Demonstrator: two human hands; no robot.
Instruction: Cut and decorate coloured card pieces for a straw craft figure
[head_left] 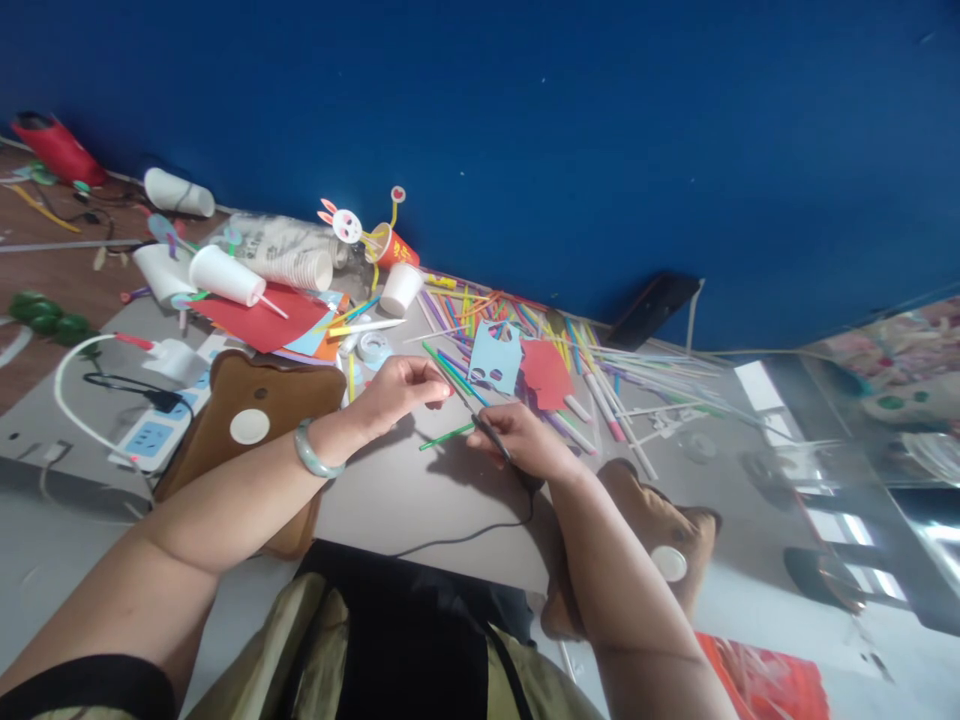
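My left hand (401,390), a bangle on its wrist, is closed in a pinch above the table. Whatever sits between its fingertips is hidden or too small to name. In my right hand (525,440) is a pair of scissors (491,435) with dark handles, its thin blades pointing up and left past the left fingertips. A green straw (448,437) lies under the right fingers, and another green straw (442,362) lies just beyond the left fingertips. Cut light-blue paper (496,352) and red paper (546,373) lie past the right hand.
Colored straws and pens (600,400) spread along the blue wall (480,150). White paper cups (225,277), a decorated red cup (397,250) and tape (373,347) stand or lie left. Brown cushions (277,385) flank my arms, beside a power strip (154,435). A dark cord (465,538) crosses the front.
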